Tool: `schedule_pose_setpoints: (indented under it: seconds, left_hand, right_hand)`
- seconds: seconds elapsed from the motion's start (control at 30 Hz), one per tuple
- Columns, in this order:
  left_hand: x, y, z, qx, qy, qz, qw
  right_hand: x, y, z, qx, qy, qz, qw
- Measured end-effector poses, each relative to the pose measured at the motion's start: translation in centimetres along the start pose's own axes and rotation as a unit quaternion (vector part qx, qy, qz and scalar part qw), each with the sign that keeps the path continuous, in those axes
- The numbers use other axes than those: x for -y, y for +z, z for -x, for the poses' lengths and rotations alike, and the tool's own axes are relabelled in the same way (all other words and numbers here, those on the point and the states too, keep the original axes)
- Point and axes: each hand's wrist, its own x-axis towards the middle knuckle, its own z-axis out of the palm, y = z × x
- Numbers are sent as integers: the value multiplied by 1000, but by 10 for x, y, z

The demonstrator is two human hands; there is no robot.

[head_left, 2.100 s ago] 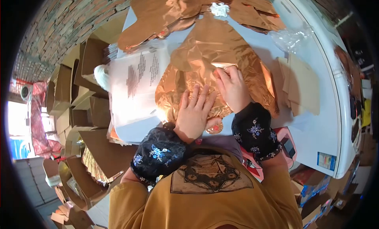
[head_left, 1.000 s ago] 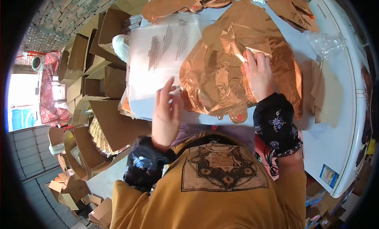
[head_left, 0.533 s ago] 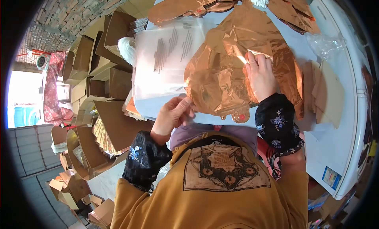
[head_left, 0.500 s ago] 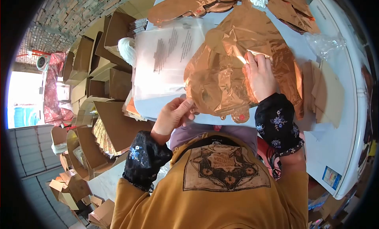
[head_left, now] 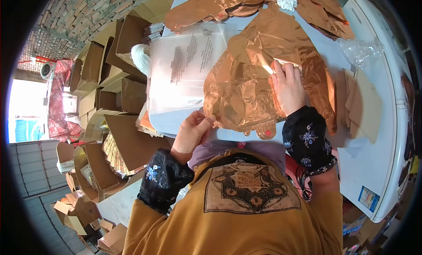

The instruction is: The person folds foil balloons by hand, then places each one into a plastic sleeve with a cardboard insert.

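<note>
A flat copper-coloured foil balloon (head_left: 246,90), wrinkled and uninflated, lies on the table in front of me. It has small tabs along its near edge, one with a red mark. My left hand (head_left: 194,131) pinches the balloon's near left corner between thumb and index finger, the other fingers curled in. Palm down on the right half of the foil rests my right hand (head_left: 288,89), fingers stretched forward and close together. Bright creases run by its fingertips. Whatever lies beneath that palm is hidden.
More copper foil balloons (head_left: 211,9) lie at the far edge, near a white string bundle (head_left: 286,2). Left of the balloon is a stack of printed clear plastic bags (head_left: 176,94). Cardboard pieces (head_left: 364,107) and crumpled clear plastic (head_left: 362,50) lie right. Open cartons (head_left: 132,138) crowd the left side.
My right hand has slid slightly down and left on the foil. The left hand keeps its pinch on the corner, shifted a little. The balloon stays nearly in place.
</note>
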Motion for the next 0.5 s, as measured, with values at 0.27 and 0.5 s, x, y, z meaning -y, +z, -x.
schedule_pose_setpoints:
  seconds: [0.27,0.5]
  left_hand:
    - [10,18,5,1,167,-56,984]
    - [-3,54,-19,154,190,71,967]
  right_hand:
    - [-2,1,1,-8,-3,9,1000]
    - [2,-3,1,3,22,-5,1000]
